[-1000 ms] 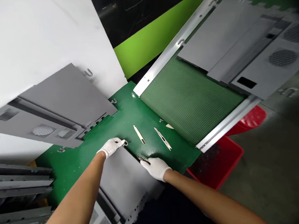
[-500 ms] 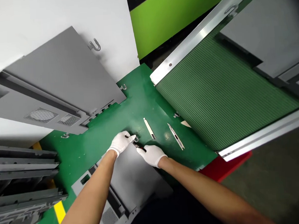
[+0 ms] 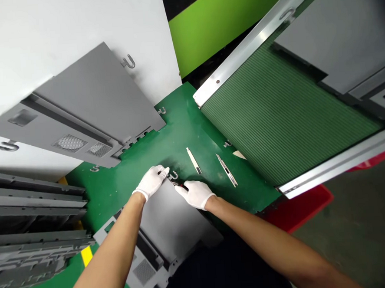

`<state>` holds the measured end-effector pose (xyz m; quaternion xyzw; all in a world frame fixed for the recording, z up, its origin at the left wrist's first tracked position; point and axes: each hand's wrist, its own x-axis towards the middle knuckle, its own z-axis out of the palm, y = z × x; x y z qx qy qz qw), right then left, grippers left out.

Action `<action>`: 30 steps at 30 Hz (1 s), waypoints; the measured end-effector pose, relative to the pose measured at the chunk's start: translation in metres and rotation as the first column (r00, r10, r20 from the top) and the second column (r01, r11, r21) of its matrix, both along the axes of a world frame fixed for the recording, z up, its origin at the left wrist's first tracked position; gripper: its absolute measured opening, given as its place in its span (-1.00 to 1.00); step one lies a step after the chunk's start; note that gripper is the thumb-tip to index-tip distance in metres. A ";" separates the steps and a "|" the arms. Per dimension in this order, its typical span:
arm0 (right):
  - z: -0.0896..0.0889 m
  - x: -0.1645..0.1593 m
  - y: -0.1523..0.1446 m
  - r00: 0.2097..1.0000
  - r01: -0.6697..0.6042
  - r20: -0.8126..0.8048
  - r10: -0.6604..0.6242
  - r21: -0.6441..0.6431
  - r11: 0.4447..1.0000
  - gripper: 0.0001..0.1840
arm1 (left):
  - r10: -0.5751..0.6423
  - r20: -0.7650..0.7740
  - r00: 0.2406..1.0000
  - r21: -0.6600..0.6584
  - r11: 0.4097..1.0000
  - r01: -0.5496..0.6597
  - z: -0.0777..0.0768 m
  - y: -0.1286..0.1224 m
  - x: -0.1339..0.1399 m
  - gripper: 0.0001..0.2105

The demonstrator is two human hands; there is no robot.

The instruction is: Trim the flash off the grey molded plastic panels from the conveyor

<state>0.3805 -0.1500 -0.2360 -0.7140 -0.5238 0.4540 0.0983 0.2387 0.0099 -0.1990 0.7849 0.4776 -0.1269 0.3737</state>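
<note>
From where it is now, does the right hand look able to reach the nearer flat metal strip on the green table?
Probably yes: the right hand sits just short of the flat metal strip, with only bare green table between them.

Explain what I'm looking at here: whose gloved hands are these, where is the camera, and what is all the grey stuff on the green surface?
The camera sits on a person's head, looking down at their own two hands. Both wear white gloves. The left hand pinches a small metal hook at the top edge of a grey panel lying on the green surface. The right hand has its grip on a small dark tool with a red part, its tip by that hook. Two thin metal strips lie just beyond. Another grey panel hangs at the upper left, and a ribbed green belt runs at the right.
</note>
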 end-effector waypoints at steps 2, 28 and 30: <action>0.001 -0.002 -0.002 1.000 -0.006 0.020 0.006 0.005 1.000 -0.18 | -0.009 -0.003 1.000 0.015 1.000 0.009 0.003 -0.002 -0.001 -0.52; 0.010 -0.016 0.003 0.997 0.014 0.082 -0.012 -0.022 1.000 -0.13 | 0.005 -0.001 1.000 0.022 1.000 -0.005 0.008 -0.011 -0.002 -0.58; 0.012 -0.013 0.006 0.995 0.003 0.097 -0.001 -0.026 1.000 -0.12 | 0.011 -0.010 1.000 0.022 1.000 -0.011 0.006 -0.010 -0.001 -0.59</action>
